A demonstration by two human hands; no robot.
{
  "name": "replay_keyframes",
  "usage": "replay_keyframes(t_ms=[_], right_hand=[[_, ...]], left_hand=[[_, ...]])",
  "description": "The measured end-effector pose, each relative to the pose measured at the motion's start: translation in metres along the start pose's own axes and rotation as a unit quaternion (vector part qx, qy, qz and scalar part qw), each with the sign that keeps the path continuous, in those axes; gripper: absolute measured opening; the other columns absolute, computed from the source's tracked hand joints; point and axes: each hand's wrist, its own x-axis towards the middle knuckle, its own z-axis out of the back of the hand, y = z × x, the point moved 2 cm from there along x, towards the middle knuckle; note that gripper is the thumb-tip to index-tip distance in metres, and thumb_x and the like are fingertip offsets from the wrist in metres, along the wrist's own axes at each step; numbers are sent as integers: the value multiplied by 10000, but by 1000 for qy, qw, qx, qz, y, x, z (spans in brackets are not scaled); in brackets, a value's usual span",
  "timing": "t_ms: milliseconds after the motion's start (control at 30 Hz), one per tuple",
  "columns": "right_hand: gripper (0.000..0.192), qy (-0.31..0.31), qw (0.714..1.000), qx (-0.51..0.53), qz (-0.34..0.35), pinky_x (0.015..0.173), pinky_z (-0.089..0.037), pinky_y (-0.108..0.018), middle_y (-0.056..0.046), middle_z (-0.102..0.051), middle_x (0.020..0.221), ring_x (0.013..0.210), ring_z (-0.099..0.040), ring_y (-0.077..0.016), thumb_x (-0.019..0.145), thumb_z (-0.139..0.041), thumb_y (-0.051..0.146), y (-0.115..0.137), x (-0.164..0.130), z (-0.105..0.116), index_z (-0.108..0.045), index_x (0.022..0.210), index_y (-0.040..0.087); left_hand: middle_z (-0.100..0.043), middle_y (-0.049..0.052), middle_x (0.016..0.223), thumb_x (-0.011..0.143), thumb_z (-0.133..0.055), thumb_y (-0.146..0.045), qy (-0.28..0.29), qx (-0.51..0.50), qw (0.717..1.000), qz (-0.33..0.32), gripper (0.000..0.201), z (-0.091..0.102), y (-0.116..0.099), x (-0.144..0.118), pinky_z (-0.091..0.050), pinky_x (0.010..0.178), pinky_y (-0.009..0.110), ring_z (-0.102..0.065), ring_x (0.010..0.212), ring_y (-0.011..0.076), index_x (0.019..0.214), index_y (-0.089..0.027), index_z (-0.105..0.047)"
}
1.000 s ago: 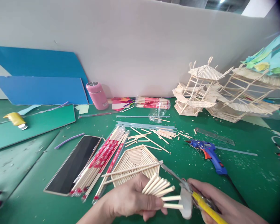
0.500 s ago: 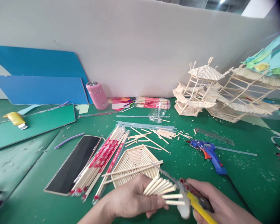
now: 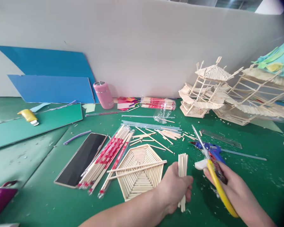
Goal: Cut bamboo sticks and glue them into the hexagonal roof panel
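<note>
The bundle of cut wooden sticks stands upright in the clenched left hand, above the green mat. Judged light, stiff, loose; grip mid-length. The right hand grasps the yellow-handled scissors, beside the hexagonal stick panel.

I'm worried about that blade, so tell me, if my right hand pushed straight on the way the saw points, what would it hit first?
Probably the blue glue gun: the right hand aims its small yellow-handled saw up and away, and the blade crosses right over the gun. How high it clears is unclear; beyond lies the clear ruler.
</note>
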Motion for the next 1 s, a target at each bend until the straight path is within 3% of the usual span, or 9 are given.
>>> replay_keyframes(t_ms=[233, 400, 500, 533, 600, 700, 767, 867, 1000], right_hand=[[397, -41, 943, -329, 4, 604, -475, -364, -85, -649, 857, 736, -618, -286, 721, -476, 533, -22, 3, -4, -515, 968, 225], [548, -13, 930, -362, 61, 700, -484, -391, -132, -569, 1068, 917, -574, -298, 711, -479, 585, -48, 2, 5, -468, 1080, 180], [508, -81, 928, -341, 129, 679, -493, -366, -92, -558, 1080, 925, -564, -277, 719, -482, 584, -40, -5, 12, -495, 1072, 219], [467, -108, 930, -319, 146, 646, -500, -336, -68, -571, 1053, 886, -579, -253, 728, -489, 567, -32, -8, 12, -507, 1061, 240], [362, -140, 940, -257, 176, 588, -502, -275, -34, -605, 945, 763, -604, -195, 761, -500, 503, -12, -14, 8, -535, 1027, 261], [255, -104, 949, -162, 249, 555, -498, -227, -20, -604, 783, 629, -591, -140, 798, -500, 407, 19, -18, -10, -566, 972, 232], [233, -88, 953, -126, 262, 568, -495, -220, -18, -589, 783, 630, -578, -129, 804, -507, 365, 32, -16, -22, -561, 982, 224], [213, -76, 960, -95, 251, 619, -488, -240, -17, -569, 825, 677, -560, -131, 806, -515, 344, 38, -11, -37, -550, 983, 231], [204, -46, 969, -75, 231, 653, -474, -269, -17, -556, 871, 726, -544, -142, 813, -510, 339, 35, -3, -51, -537, 991, 244]], left_hand=[[-432, -74, 528, 730, -467, -170, -21, 39, 999, -15, 194, 7, 2, -12, -244, 303, 164, -364, 327, 51, 918, -179, -421], [-410, -72, 545, 766, -429, -227, 2, 133, 991, -10, 156, 23, -1, -37, -267, 337, 163, -355, 370, 54, 916, -186, -421], [-410, -59, 562, 810, -383, -293, 5, 269, 963, -25, 140, 33, -10, -51, -325, 387, 183, -389, 423, 77, 899, -194, -423], [-458, -34, 604, 817, -382, -298, 1, 355, 932, -67, 130, 34, -15, -55, -363, 435, 200, -437, 476, 92, 865, -191, -437], [-536, 20, 695, 821, -375, -253, 5, 531, 836, -138, 109, 33, -23, -60, -410, 516, 243, -504, 569, 133, 847, -181, -453], [-585, 88, 787, 758, -413, -106, 12, 727, 657, -201, 146, 29, -32, -60, -445, 557, 308, -560, 643, 202, 889, -145, -467], [-586, 101, 803, 736, -418, -56, -27, 782, 577, -235, 199, 32, -39, -54, -459, 573, 351, -576, 667, 233, 914, -130, -468], [-578, 98, 759, 712, -434, -24, -82, 808, 533, -239, 222, 45, -54, -41, -458, 556, 366, -586, 654, 251, 910, -117, -474], [-596, 87, 772, 674, -451, 3, -68, 806, 533, -248, 236, 66, -74, -19, -454, 583, 334, -600, 690, 238, 858, -139, -492]])
